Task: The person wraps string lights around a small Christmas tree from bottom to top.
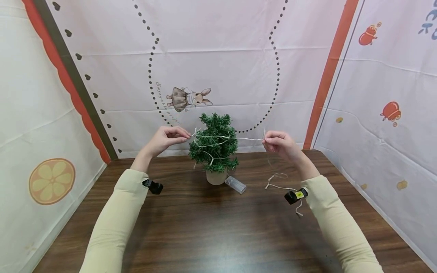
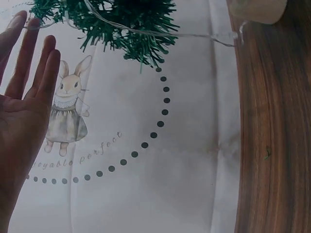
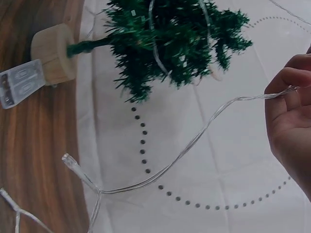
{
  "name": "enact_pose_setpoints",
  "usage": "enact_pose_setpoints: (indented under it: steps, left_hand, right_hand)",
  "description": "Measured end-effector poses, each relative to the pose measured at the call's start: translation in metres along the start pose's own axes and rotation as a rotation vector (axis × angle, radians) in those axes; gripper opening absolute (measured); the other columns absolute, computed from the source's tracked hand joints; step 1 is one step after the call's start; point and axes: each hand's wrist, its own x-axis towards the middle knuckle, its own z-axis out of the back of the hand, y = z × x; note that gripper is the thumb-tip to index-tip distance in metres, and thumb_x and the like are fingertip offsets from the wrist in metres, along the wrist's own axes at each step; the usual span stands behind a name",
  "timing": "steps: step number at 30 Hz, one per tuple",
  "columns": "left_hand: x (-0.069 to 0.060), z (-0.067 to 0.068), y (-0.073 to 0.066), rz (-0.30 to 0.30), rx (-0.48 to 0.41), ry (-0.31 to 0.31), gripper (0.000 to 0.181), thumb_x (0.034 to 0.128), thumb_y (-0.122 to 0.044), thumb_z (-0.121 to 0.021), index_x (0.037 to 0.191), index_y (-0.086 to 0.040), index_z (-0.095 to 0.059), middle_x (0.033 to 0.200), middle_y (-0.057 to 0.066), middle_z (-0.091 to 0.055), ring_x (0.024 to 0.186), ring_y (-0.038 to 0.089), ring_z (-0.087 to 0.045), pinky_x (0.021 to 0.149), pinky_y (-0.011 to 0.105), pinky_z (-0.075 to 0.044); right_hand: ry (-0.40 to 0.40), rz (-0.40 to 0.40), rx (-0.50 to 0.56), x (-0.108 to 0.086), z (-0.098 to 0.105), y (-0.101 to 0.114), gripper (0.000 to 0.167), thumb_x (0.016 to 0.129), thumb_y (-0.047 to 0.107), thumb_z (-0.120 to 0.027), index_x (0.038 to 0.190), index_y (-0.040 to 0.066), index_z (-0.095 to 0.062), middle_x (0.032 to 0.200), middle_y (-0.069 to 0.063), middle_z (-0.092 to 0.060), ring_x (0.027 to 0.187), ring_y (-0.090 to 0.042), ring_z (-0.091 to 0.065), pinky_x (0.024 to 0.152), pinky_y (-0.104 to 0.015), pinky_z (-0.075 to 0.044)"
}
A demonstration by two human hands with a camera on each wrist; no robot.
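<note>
A small green artificial Christmas tree (image 1: 216,144) stands upright on its round wooden base (image 3: 54,54), with a string of lights (image 1: 247,138) wound about it. At the tree's left side, my left hand (image 1: 168,139) pinches the string between thumb and fingertips; its other fingers (image 2: 43,73) are extended. To the right of the tree, my right hand (image 1: 281,145) pinches the same string, which runs nearly straight across the tree's front between the hands. From the right hand the loose end (image 3: 194,141) hangs down to the table.
A clear battery box (image 1: 236,184) lies on the brown wooden table (image 1: 205,227) against the tree's base. Loose string with small bulbs (image 1: 278,185) rests beneath my right forearm. Printed cloth (image 1: 215,76) hangs behind and at both sides.
</note>
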Motion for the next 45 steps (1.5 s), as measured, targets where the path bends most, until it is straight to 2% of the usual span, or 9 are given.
enact_pose_setpoints:
  steps: [4,11,19,26,32,34,38,41,45]
  left_hand:
    - [-0.002,0.002,0.005,-0.004,-0.009,-0.001,0.015,0.0875,0.003,-0.063,0.101,0.009,-0.066,0.108,0.007,-0.068,0.102,0.016,-0.064,0.09,0.025,-0.052]
    - [-0.002,0.006,0.012,-0.036,0.015,-0.016,0.013,0.0877,0.001,-0.063,0.1,0.003,-0.068,0.107,0.004,-0.068,0.101,0.016,-0.064,0.086,0.024,-0.053]
    - [-0.005,0.006,0.008,-0.012,0.019,0.019,0.016,0.0881,-0.001,-0.064,0.102,0.007,-0.066,0.11,0.022,-0.063,0.097,0.02,-0.064,0.083,0.027,-0.054]
    - [-0.006,0.002,-0.002,0.035,0.067,-0.025,0.013,0.0893,-0.005,-0.064,0.1,0.0,-0.068,0.101,0.01,-0.067,0.082,0.015,-0.063,0.071,0.024,-0.054]
    - [-0.008,-0.006,-0.012,0.059,0.091,0.056,0.017,0.0912,-0.003,-0.061,0.104,0.007,-0.065,0.095,0.001,-0.07,0.077,0.011,-0.064,0.07,0.026,-0.055]
    - [-0.007,-0.006,-0.008,0.053,0.103,0.061,0.016,0.0914,-0.002,-0.06,0.103,0.008,-0.065,0.097,0.008,-0.069,0.078,0.011,-0.064,0.071,0.026,-0.055]
    - [-0.004,-0.006,0.006,0.056,0.115,0.059,0.015,0.0911,-0.006,-0.062,0.103,0.002,-0.068,0.104,0.022,-0.066,0.083,0.02,-0.065,0.074,0.026,-0.054]
    - [-0.001,-0.007,0.015,0.065,0.114,0.041,0.016,0.0905,-0.014,-0.065,0.103,-0.004,-0.069,0.104,0.02,-0.067,0.086,0.03,-0.063,0.075,0.026,-0.055]
    - [-0.001,-0.017,0.005,0.111,0.11,-0.01,0.019,0.0901,-0.016,-0.066,0.105,-0.004,-0.068,0.101,0.015,-0.068,0.09,0.039,-0.06,0.076,0.027,-0.054]
  right_hand:
    - [-0.004,-0.03,-0.001,-0.005,0.001,-0.005,0.033,0.091,-0.004,-0.037,0.084,0.01,-0.066,0.063,0.005,-0.05,0.059,-0.009,-0.042,0.052,-0.022,-0.029]
    - [-0.015,-0.034,0.087,-0.01,0.003,-0.008,0.031,0.094,-0.001,-0.038,0.085,0.009,-0.066,0.064,0.005,-0.049,0.059,-0.012,-0.038,0.055,-0.03,-0.02]
    - [0.002,-0.045,0.094,-0.012,0.001,-0.006,0.035,0.091,-0.004,-0.035,0.083,0.009,-0.066,0.065,0.006,-0.052,0.058,-0.014,-0.038,0.053,-0.027,-0.023]
    - [0.008,-0.06,0.125,-0.015,0.0,-0.007,0.035,0.09,-0.004,-0.034,0.081,0.01,-0.065,0.066,0.007,-0.055,0.061,-0.006,-0.047,0.054,-0.028,-0.021]
    - [-0.021,-0.106,0.153,-0.018,0.006,-0.013,0.038,0.09,-0.005,-0.032,0.08,0.009,-0.066,0.066,0.006,-0.056,0.062,-0.006,-0.049,0.056,-0.018,-0.034]
    - [-0.033,-0.124,0.146,-0.019,0.009,-0.016,0.04,0.09,-0.005,-0.031,0.08,0.009,-0.066,0.065,0.006,-0.056,0.062,-0.007,-0.049,0.057,-0.018,-0.035]
    - [-0.066,-0.157,0.121,-0.02,0.017,-0.024,0.041,0.091,-0.006,-0.029,0.08,0.009,-0.066,0.065,0.006,-0.055,0.062,-0.006,-0.049,0.057,-0.019,-0.036]
    - [-0.095,-0.178,0.109,-0.021,0.024,-0.031,0.041,0.093,-0.005,-0.029,0.081,0.009,-0.066,0.066,0.006,-0.055,0.062,-0.006,-0.049,0.057,-0.018,-0.039]
    - [-0.155,-0.211,0.116,-0.021,0.03,-0.036,0.037,0.096,-0.001,-0.032,0.085,0.01,-0.066,0.066,0.005,-0.052,0.059,-0.006,-0.044,0.055,-0.018,-0.036]
